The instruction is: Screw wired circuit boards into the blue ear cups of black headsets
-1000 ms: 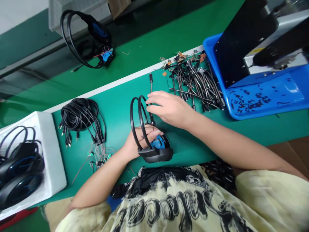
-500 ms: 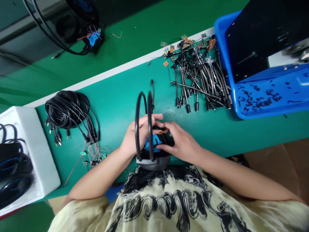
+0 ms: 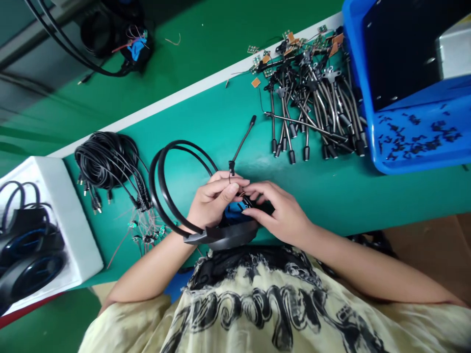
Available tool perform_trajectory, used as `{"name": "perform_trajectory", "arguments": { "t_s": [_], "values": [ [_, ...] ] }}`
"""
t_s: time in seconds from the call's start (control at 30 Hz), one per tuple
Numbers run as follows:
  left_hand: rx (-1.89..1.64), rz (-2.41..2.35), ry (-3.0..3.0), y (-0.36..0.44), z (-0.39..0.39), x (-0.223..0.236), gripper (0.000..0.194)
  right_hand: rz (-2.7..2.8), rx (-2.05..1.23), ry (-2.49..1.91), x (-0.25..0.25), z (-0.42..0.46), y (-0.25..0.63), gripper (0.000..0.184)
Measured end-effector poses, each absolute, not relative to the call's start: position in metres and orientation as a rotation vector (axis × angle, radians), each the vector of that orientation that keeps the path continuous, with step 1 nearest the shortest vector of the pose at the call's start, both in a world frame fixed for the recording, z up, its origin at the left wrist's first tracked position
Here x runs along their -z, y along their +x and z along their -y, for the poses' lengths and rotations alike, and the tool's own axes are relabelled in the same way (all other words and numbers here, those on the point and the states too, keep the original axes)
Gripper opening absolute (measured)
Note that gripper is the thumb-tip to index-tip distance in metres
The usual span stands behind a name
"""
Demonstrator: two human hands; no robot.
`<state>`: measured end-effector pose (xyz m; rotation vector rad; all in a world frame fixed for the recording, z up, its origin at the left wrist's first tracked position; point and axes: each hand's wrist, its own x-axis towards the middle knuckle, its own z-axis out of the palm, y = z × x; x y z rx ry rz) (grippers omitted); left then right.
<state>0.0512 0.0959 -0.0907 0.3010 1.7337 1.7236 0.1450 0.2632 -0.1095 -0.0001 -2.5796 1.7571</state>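
Note:
A headset with twin black headband hoops (image 3: pixel 161 176) tilts to the left in front of my body. Its grey-black ear cup (image 3: pixel 235 236) lies opened, with a blue inner part (image 3: pixel 235 210) showing. My left hand (image 3: pixel 215 198) pinches the thin wire of a microphone boom (image 3: pixel 243 142), which sticks out beyond the fingers onto the mat. On the other side, my right hand (image 3: pixel 281 208) is closed at the ear cup's edge, thumb by the blue part. The fingertips of both hands almost meet, partly hiding the small parts between them.
Right of centre lies a heap of microphone booms (image 3: pixel 312 103) with small circuit boards. A blue bin (image 3: pixel 379 164) holds small black pieces. To the left are coiled cables (image 3: pixel 106 159) and a white foam box (image 3: pixel 79 220) of headsets. Another headset (image 3: pixel 136 49) lies beyond the bench.
The headband has swung over to the left from nearly upright. The microphone boom now stands out clearly above my left hand, tilted right. Both hands stay at the ear cup.

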Motion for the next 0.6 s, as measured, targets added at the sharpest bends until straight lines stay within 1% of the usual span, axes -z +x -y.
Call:
{"name": "perform_trajectory", "arguments": {
  "t_s": [0.07,0.2,0.27,0.37,0.47,0.6],
  "values": [
    [-1.735,-1.779,0.372,0.053,-0.097,0.092,0.027,2.582,-1.684,0.023,0.111,-0.261,0.144,0.029],
    [-1.674,-1.919,0.622,0.056,-0.101,0.091,0.023,2.573,-1.531,0.075,0.112,-0.26,0.143,0.006],
    [-1.658,-1.95,0.695,0.058,-0.102,0.09,0.021,2.555,-1.506,0.113,0.112,-0.261,0.143,0.004],
    [-1.565,-2.062,0.849,0.058,-0.101,0.087,0.025,2.524,-1.572,0.13,0.112,-0.264,0.144,0.004],
    [-1.288,-2.233,1.104,0.055,-0.096,0.082,0.032,2.558,-1.641,0.206,0.117,-0.268,0.147,0.001],
    [-0.843,-2.409,1.414,0.051,-0.087,0.081,0.028,2.606,-1.651,0.303,0.125,-0.27,0.152,0.005]
  ]
}}
